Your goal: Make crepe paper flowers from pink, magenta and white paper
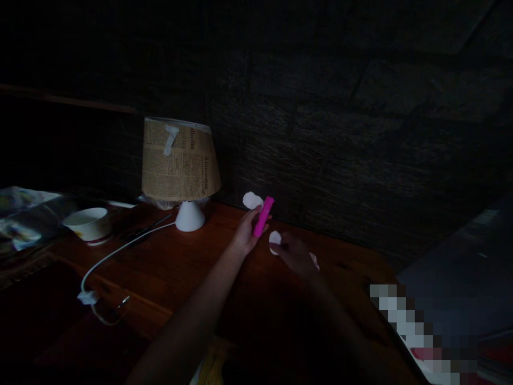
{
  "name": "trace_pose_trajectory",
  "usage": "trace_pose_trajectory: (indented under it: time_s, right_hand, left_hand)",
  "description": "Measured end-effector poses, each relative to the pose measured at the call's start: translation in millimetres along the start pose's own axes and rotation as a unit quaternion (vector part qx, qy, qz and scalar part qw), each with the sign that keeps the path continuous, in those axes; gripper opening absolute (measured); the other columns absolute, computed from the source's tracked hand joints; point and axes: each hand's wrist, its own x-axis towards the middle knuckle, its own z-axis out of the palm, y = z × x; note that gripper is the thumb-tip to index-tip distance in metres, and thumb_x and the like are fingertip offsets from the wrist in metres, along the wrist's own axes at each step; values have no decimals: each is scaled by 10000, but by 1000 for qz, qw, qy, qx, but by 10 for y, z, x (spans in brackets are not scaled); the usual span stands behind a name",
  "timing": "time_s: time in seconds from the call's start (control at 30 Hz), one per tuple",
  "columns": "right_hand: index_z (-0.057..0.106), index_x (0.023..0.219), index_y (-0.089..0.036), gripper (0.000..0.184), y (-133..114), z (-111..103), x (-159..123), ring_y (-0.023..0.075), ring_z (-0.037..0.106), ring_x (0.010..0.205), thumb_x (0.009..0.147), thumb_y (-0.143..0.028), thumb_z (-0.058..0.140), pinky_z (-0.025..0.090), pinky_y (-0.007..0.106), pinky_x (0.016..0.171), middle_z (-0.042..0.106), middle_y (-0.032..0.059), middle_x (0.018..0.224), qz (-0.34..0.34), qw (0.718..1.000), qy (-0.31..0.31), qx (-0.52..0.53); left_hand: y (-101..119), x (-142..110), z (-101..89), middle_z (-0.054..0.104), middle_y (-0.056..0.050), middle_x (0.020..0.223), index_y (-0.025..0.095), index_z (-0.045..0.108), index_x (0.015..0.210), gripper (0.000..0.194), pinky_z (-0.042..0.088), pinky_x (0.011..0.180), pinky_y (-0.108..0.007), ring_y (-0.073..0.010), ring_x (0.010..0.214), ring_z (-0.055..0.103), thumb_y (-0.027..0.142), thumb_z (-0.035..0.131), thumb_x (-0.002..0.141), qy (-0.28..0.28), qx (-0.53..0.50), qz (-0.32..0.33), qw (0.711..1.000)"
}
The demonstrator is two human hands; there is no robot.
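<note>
My left hand (247, 233) is closed around a bright pink stick-shaped thing (263, 217), tilted with its top to the right. I cannot tell what it is made of. A small, flat white round piece (274, 240) is pinched in the fingers of my right hand (297, 254), a little to the right of the pink stick and apart from it. Behind my left hand lies a white piece with a rounded outline (251, 200) near the wall. Another pale piece (315, 260) shows partly beside my right hand, which hides the rest.
On the wooden table (216, 235) stands a lamp (180, 160) with a newsprint-patterned shade; its white cord (124, 247) runs over the front edge. A paper-like bowl (88, 224) sits left. A dark block wall (300, 123) rises behind. The room is dim.
</note>
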Motion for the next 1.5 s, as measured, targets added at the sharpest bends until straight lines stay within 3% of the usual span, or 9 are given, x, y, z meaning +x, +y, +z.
trace_pose_trajectory:
  time_s: [0.13,0.33,0.67,0.9,1.0,1.1,1.2,1.33,1.5]
  right_hand:
    - [682,900,-182,367,-86,-218,-23,209,664,824,683,-467,764,492,316,717,731,56,871,-5,957,124,261]
    - [678,915,-195,389,-52,-230,-7,166,658,787,652,-447,816,530,298,708,722,33,884,8,912,166,376]
    - [705,867,-200,327,6,-295,-26,174,638,783,692,-471,762,504,290,675,728,36,878,-21,940,159,301]
    - [726,932,-206,391,-1,-344,-53,128,563,582,695,-515,762,416,243,481,701,19,750,-6,937,171,306]
    - [720,1048,-234,457,-5,-352,-54,147,621,692,674,-492,778,472,259,552,734,36,916,-10,933,168,318]
    - [724,1063,-240,411,20,-331,-48,193,655,862,762,-518,696,512,294,643,727,62,1063,-18,938,171,300]
    - [689,1074,-248,381,75,-283,-22,212,664,919,763,-468,707,538,332,721,730,59,1039,-40,928,193,317]
    - [579,1193,-276,561,152,-215,29,198,682,897,679,-367,786,554,357,788,731,29,966,-39,890,204,405]
    - [680,955,-213,372,210,-185,48,218,677,898,682,-447,774,546,322,703,728,53,928,-1,912,177,370]
  left_hand:
    - [-54,-27,16,692,-31,849,132,667,868,153,500,563,-185,-106,701,659,165,758,750,-17,19,12,1000]
    - [-264,-103,96,693,-34,810,122,647,798,174,502,580,-181,-102,708,656,153,795,711,-34,47,-9,998]
    - [-402,-150,120,670,-3,764,134,649,817,196,520,567,-200,-87,628,616,174,807,708,-47,50,-24,997]
    - [-424,-124,112,688,-30,793,121,655,831,191,504,562,-182,-100,695,647,154,800,710,-33,61,-20,997]
    - [-429,-127,110,690,-24,813,132,649,806,196,505,575,-184,-107,734,659,147,810,694,-42,53,-17,998]
    - [-434,-134,111,689,-19,824,132,646,792,208,510,595,-189,-105,745,659,141,819,677,-49,42,-16,998]
    - [-441,-134,108,694,-26,841,127,654,812,211,513,607,-196,-106,746,660,136,817,678,-52,39,-22,998]
    - [-457,-117,97,694,-31,817,118,656,803,198,505,609,-191,-103,731,657,135,813,684,-48,39,-28,998]
    - [-488,-106,96,696,-34,781,102,662,769,196,501,629,-184,-76,660,624,171,825,684,-59,46,-21,997]
